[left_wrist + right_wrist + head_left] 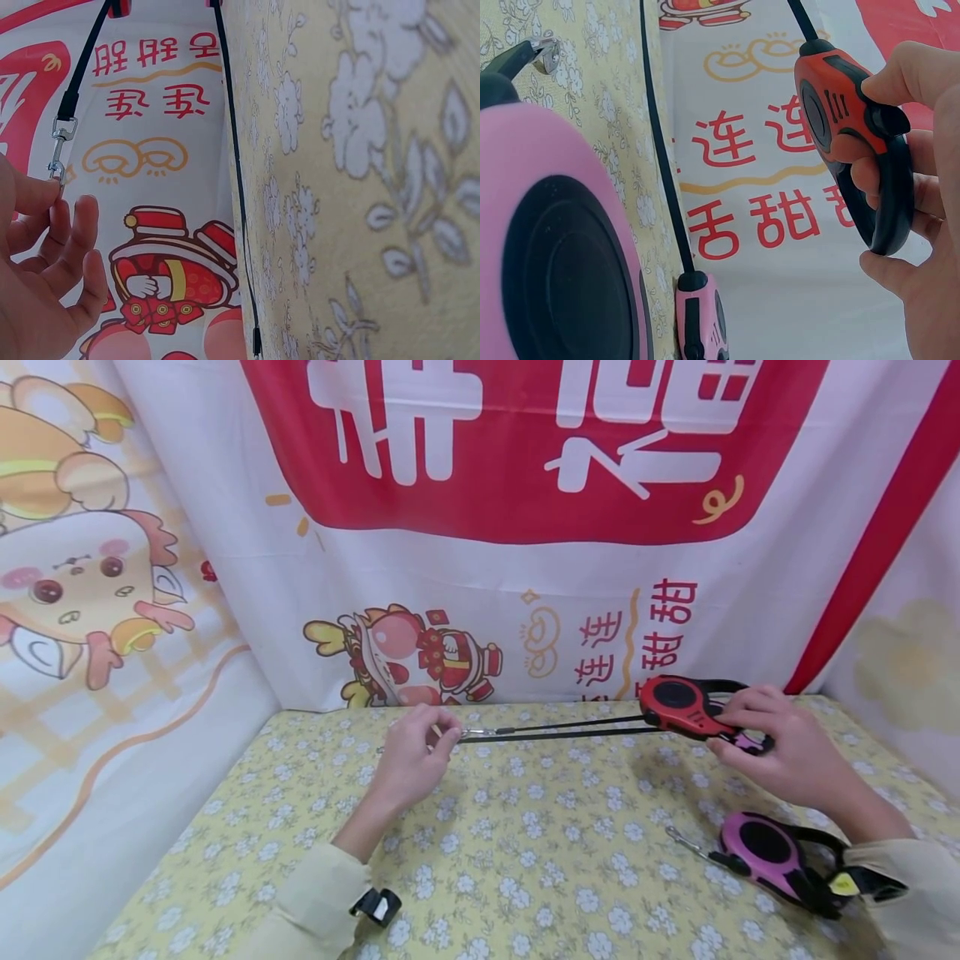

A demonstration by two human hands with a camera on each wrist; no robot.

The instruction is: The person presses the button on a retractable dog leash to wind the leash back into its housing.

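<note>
My right hand grips the handle of a red and black retractable leash, its thumb near the button in the right wrist view. A black cord runs taut from it to the left. At that end, my left hand pinches the metal clip between thumb and forefinger; the other fingers are loosely bent. Below, a pink retractable leash lies on the table, mostly hidden by my right hand in the head view. Its black cord stretches left along the tabletop.
A second pink retractable leash lies near my right forearm, its metal clip pointing left. The table has a yellow floral cloth. A printed white and red curtain hangs behind, with more printed cloth at both sides.
</note>
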